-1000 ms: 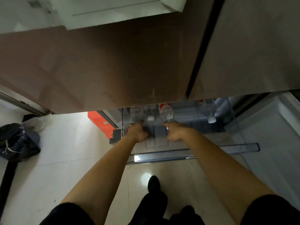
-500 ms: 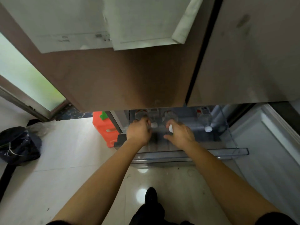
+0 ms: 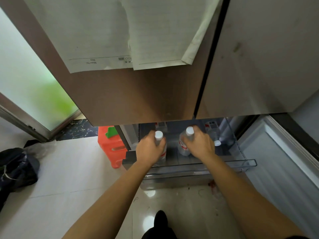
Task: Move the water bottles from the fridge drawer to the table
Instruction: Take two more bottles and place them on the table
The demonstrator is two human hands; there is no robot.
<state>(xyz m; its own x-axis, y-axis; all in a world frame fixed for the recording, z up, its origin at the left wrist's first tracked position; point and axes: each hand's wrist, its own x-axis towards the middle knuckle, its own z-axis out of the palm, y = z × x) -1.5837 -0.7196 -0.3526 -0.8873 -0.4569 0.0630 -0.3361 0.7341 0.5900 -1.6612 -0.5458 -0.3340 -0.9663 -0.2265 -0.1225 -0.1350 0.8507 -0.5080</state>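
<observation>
Two items had risen since a second earlier. Fridge drawer (image 3: 241,163): pulled open, third bottle (image 3: 214,135) remaining inside at right. My left hand (image 3: 148,150): fingers curled round left bottle (image 3: 159,135), lifted. My right hand (image 3: 200,145): wrapped round right bottle (image 3: 183,147), lifted. I judged both were clearing the drawer; the carry to the table remained.

fridge drawer (image 3: 241,163): clear glossy plastic | water bottles (image 3: 182,149): clear plastic | floor (image 3: 172,204): glossy tile | stool (image 3: 110,149): smooth plastic
</observation>
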